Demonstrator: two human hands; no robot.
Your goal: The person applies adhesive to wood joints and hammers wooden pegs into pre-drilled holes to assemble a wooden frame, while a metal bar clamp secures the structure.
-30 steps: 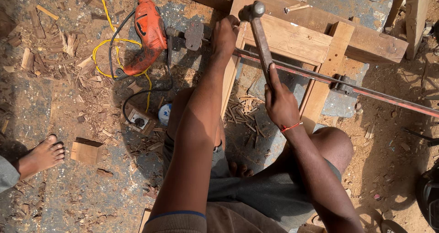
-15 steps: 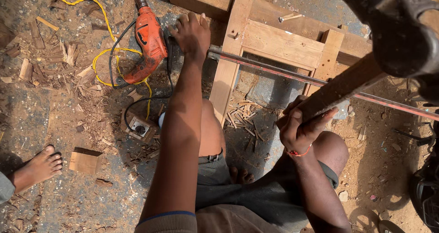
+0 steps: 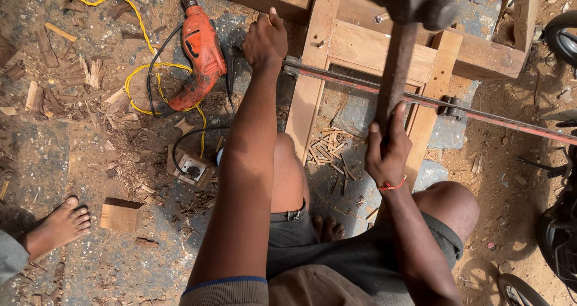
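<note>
the hammer (image 3: 401, 48) has been raised since half a second ago; its head is now poised above the wooden frame (image 3: 336, 48), so a strike is judged imminent. the right hand (image 3: 387, 153) is clenched around the handle. the left hand (image 3: 264, 42) is pressed, curled, at the end of the bar clamp (image 3: 433, 103) laid across the frame. counted: one hammer, one frame, one clamp, one orange drill (image 3: 198, 60), one offcut block (image 3: 122, 215).

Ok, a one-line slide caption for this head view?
Right hand raises a hammer over a wooden frame; left hand grips the bar clamp.
</note>
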